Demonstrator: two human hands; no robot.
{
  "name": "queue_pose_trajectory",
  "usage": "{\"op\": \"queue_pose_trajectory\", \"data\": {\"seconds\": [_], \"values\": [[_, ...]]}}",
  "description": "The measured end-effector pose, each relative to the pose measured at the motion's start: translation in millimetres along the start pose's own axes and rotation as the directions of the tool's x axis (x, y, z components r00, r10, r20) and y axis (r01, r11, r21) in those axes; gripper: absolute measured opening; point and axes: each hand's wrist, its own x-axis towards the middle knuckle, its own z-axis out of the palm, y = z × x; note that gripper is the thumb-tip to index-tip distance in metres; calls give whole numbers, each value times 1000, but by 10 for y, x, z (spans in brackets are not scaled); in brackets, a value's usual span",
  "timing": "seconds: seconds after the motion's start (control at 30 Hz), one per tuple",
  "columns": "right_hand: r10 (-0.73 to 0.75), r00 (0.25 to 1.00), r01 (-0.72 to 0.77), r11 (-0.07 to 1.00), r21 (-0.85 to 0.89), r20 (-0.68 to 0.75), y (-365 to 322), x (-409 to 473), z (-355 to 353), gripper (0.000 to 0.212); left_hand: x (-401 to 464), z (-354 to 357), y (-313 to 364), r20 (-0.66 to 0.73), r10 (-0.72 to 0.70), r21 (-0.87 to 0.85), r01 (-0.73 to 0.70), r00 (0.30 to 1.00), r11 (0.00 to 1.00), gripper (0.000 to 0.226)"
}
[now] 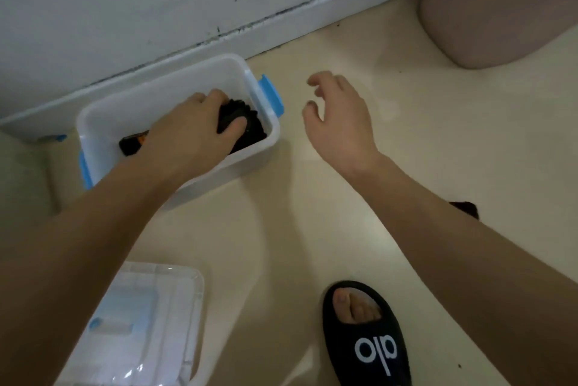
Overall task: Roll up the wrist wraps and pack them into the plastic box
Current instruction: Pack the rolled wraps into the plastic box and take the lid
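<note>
Both forearms [103, 213] are bare, with no sleeves, watch or rings to be seen on either arm or hand. One foot wears a black open-toed slipper [366, 338] with rounded white lettering printed across its broad strap, and the toes show at its front opening.

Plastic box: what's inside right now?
Inside the plastic box: a black rolled wrist wrap gripped by the left hand, plus a black-and-orange item showing beside the wrist. The hand and forearm cover the rest of the box floor.
</note>
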Motion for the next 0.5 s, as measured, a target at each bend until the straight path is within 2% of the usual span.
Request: {"op": "queue_pose_trajectory", "data": {"seconds": [0.07, 0.13, 0.2, 0.23, 0.27, 0.3, 0.4, 0.5], "values": [[229, 960, -175, 940, -293, 162, 499, -143, -243, 50, -12, 58, 427, -14, 134, -54, -135, 991, 989, 54], [532, 787, -251, 740, -624, 314, 984, -409, -462, 58, -60, 215, 785, 32, 242, -42, -240, 970, 970, 58], [735, 585, -246, 562, -789, 342, 1372, -740, -627, 69, -113, 424, 995, 87, 292, 44, -296, 952, 954, 61], [793, 515, -264, 507, -821, 325, 1523, -902, -679, 76, -131, 519, 1045, 112, 296, 90, -307, 948, 947, 60], [827, 475, -318, 481, -817, 302, 1654, -1050, -702, 80, -153, 596, 1070, 138, 285, 118, -302, 948, 946, 58], [839, 471, -409, 481, -776, 273, 1765, -1187, -703, 78, -174, 653, 1077, 171, 270, 127, -293, 948, 948, 57], [815, 566, -645, 532, -548, 125, 1941, -1442, -600, 59, -245, 736, 1030, 239, 266, 133, -303, 934, 944, 55], [786, 614, -679, 572, -460, 71, 1900, -1437, -508, 59, -276, 712, 882, 219, 265, 158, -302, 939, 940, 54]]}}
